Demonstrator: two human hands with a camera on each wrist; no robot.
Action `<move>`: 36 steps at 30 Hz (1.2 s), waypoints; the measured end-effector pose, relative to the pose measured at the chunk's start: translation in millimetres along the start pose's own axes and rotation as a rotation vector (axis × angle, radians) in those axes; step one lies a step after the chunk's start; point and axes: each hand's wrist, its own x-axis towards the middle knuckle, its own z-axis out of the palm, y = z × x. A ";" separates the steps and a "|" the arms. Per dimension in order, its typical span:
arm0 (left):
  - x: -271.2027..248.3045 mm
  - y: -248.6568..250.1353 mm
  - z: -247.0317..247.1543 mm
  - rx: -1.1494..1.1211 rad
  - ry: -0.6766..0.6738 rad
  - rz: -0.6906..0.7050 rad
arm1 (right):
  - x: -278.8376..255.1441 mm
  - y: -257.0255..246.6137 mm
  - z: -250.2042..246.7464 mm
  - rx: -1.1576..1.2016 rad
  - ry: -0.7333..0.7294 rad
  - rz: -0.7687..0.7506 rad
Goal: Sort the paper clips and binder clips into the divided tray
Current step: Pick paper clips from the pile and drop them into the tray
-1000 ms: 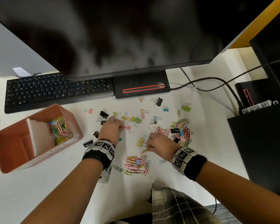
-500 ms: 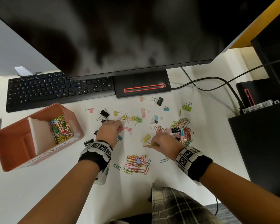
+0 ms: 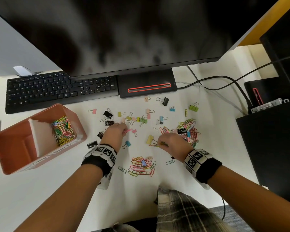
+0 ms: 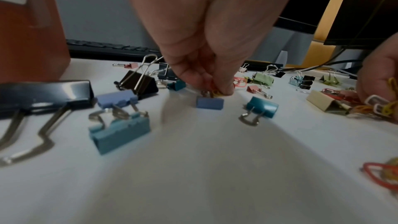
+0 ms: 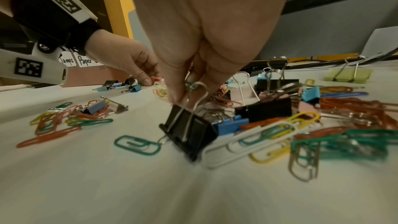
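Coloured paper clips [image 5: 189, 85] bunch in my right hand's [image 3: 172, 144] pinch while my left hand [image 3: 115, 135] pinches more (tray [image 3: 40, 164] sits well left), so wire loops may snag a binder clip [image 5: 189, 130] and misfile it.

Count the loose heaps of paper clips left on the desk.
2. The near heap lies between the two wrists; the far heap sits just beyond the right hand, mixed with binder clips. Stray singles lie around, and hands may hide more.
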 end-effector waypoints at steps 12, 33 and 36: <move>-42.5 0.3 -11.0 -0.161 -0.115 0.292 | -4.3 -3.5 -5.1 0.006 0.028 0.001; -58.9 -7.1 22.9 -0.131 -0.044 0.168 | -7.7 -46.1 -21.9 0.033 0.166 0.019; -69.0 -16.1 -12.0 -0.249 0.092 0.173 | 3.6 -68.2 -32.9 0.022 0.218 -0.047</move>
